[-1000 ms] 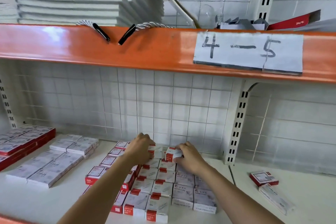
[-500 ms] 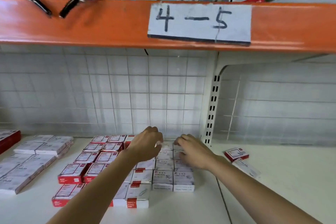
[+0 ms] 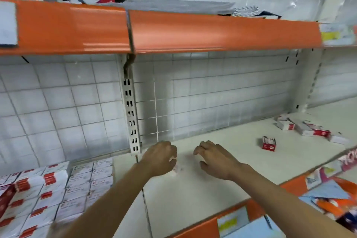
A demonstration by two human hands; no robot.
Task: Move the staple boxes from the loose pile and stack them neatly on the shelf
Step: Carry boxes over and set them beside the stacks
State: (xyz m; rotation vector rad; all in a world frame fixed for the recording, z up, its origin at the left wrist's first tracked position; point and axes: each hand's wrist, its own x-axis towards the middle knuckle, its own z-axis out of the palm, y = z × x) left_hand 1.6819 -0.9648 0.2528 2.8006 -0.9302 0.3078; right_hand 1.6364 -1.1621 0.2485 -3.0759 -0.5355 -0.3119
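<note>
Head view: both hands, left and right, hovered over the shelf, fingers loosely curled, holding nothing; loose boxes lay far right.

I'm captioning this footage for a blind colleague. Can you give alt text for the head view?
Two bare hands, left hand and right hand, hover with curled fingers over the white shelf. Stacked staple boxes sit at lower left, a loose pile at far right.
</note>
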